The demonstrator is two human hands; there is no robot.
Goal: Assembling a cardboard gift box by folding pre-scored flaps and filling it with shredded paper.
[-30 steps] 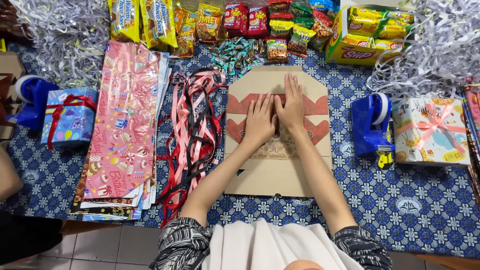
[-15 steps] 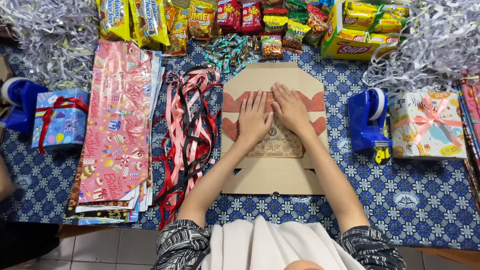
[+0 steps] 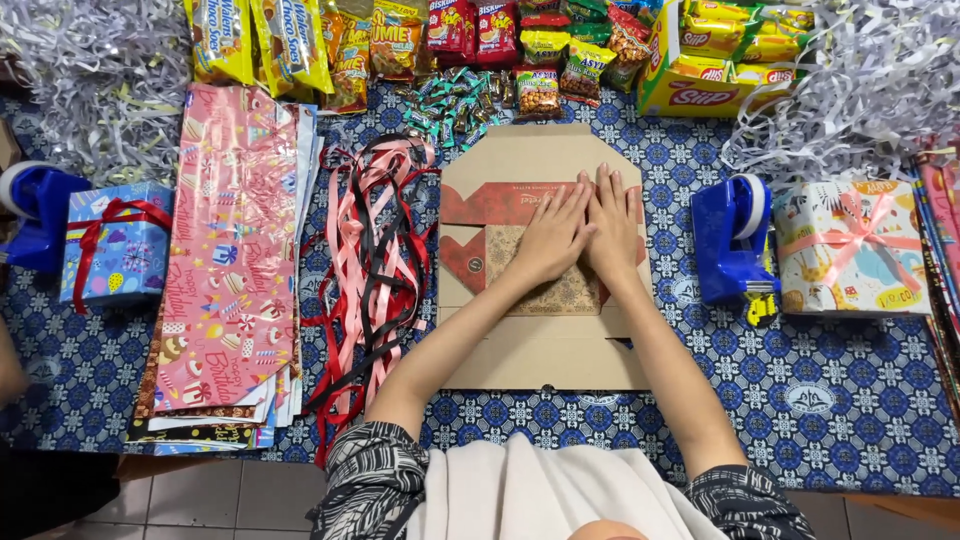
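From above, both palms lie flat and side by side, left hand (image 3: 552, 240) and right hand (image 3: 614, 225) pressing the flattened cardboard box (image 3: 545, 255) directly beneath them, its long axis running away from the person.

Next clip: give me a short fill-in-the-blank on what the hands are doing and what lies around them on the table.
1. Both hands, the left hand and the right hand, press flat on a folded ____ box.
2. The heap of ribbons lies between the box and the stack of ____ paper.
3. The tape dispenser beside the right forearm is ____ in colour.
4. Along the table's far edge lies a row of ____ packets.

Missing words: cardboard; wrapping; blue; snack
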